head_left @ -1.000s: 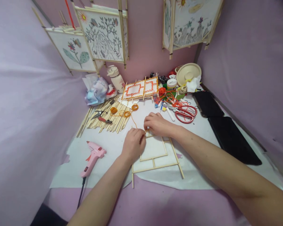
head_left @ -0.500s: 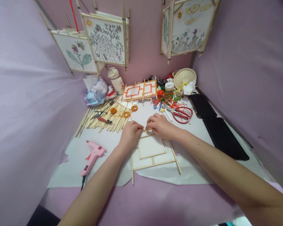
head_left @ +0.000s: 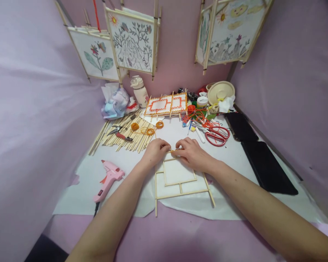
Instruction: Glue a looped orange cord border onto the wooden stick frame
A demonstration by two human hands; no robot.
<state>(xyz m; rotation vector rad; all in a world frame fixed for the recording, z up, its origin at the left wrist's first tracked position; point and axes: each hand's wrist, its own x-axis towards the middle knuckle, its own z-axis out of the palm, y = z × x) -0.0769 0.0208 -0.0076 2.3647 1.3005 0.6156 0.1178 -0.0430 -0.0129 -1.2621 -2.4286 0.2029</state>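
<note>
A white sheet (head_left: 229, 160) is spread beneath a bamboo frame (head_left: 180, 182). At the frame's far edge, an orange cord (head_left: 174, 150) is pinched between the left hand (head_left: 156, 151) and the right hand (head_left: 192, 154), both grasping it. A pink glue gun (head_left: 109, 178) lies left of the frame, red scissors (head_left: 217, 134) beyond it.

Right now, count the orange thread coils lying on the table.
3. One coil lies on the bamboo sticks, one looser coil at the sticks' right edge, one coil on the white sheet beyond the hands. The red tangle may hide more.
</note>
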